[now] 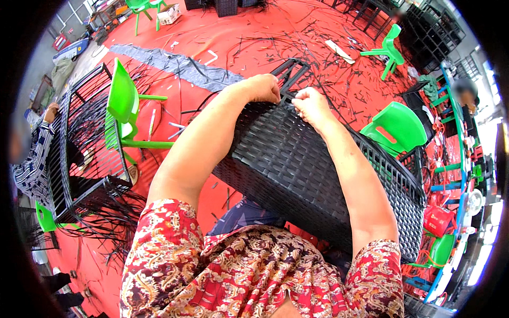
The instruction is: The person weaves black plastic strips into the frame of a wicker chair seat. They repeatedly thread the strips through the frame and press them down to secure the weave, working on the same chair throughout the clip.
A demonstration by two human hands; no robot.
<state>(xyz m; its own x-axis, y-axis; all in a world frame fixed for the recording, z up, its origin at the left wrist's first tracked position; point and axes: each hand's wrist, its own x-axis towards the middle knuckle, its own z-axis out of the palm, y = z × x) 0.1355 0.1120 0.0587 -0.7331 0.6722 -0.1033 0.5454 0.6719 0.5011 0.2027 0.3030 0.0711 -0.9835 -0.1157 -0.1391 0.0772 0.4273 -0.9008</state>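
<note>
A black woven rattan furniture piece (297,159) lies tilted in front of me, its weave covering the broad upper panel and the long side. At its far corner, my left hand (265,88) is closed, with fingers curled down against the frame. Close by on the right, my right hand (311,106) pinches its fingertips together at the same corner. Whatever is between the fingers of either hand is too small or hidden to name. Just beyond the hands, a bare black frame end (291,71) sticks out.
A green chair (123,95) stands left, beside a half-woven black frame (79,159) where another person's hand (51,112) rests. Another green chair (395,127) is close on the right. Black strip scraps and a grey cloth strip (180,66) lie on the red floor covering (233,42).
</note>
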